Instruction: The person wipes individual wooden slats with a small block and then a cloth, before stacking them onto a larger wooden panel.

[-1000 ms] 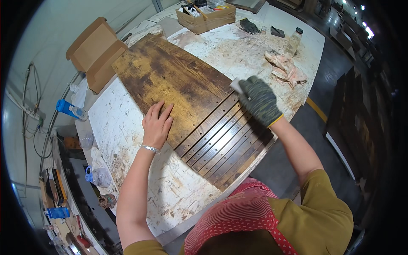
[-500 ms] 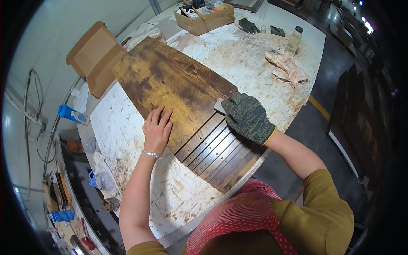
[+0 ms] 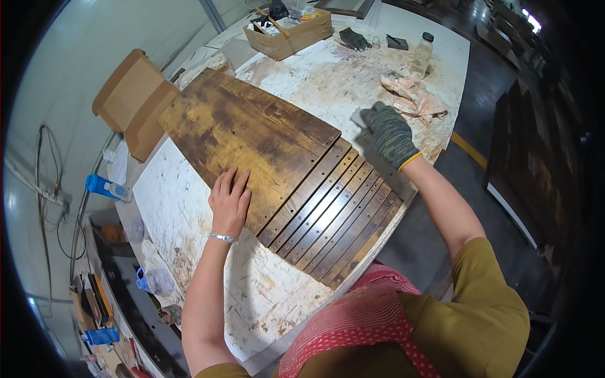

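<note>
A stack of dark brown wood-grain boards lies on the table, fanned so that the lower boards' ends (image 3: 324, 217) show as strips with small holes. On the top board (image 3: 246, 135), mottled with yellow-brown, my bare left hand (image 3: 229, 203) rests flat near its left edge, fingers apart. My right hand (image 3: 391, 134), in a dark green-grey knitted glove, is off the boards, right of the top board's corner. Its fingers close round a small pale grey block (image 3: 358, 118), blurred and mostly hidden by the glove.
A stained white table (image 3: 302, 75) carries the stack. Behind my right hand lie a crumpled pinkish cloth (image 3: 413, 97), a clear bottle (image 3: 421, 57) and a spare glove (image 3: 354, 40). A full cardboard box (image 3: 290, 38) stands at the back, an open carton (image 3: 142, 107) at left.
My right hand has moved with the pale block off the top board's near edge, right and away from me. My left hand stays on the board. The view has shifted slightly.
</note>
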A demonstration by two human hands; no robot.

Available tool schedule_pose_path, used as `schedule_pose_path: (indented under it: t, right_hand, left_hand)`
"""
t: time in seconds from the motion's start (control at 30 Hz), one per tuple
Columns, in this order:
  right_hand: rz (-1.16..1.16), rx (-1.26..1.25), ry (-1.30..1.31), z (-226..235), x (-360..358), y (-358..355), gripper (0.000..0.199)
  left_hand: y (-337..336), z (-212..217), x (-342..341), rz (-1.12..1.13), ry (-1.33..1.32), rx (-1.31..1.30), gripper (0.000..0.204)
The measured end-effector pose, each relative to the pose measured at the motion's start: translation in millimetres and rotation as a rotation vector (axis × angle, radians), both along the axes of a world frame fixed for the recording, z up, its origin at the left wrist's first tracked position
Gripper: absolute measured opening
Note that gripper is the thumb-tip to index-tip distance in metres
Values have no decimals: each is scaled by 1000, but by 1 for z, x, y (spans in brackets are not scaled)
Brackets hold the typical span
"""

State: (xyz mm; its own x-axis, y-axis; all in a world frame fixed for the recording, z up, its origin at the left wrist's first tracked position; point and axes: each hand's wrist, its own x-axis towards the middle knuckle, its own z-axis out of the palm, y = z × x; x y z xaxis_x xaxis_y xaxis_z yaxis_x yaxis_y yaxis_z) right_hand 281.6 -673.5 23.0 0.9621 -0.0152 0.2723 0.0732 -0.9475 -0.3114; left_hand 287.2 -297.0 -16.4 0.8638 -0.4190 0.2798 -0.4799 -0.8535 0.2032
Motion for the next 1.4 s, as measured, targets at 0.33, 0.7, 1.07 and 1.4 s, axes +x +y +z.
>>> schedule_pose_path:
  t: [0.33, 0.7, 1.07, 1.4]
  right_hand:
    - [435, 9, -227, -2, -19, 61, 39]
    - [377, 22, -131, -1, -28, 76, 33]
    - [227, -2, -87, 8, -20, 62, 36]
    - [283, 17, -255, -7, -37, 77, 32]
  left_hand:
    - [0, 2, 1, -17, -20, 22, 41]
    - [2, 0, 0, 2, -7, 1, 41]
    - [3, 1, -2, -5, -30, 22, 41]
    - [1, 2, -1, 7, -4, 2, 41]
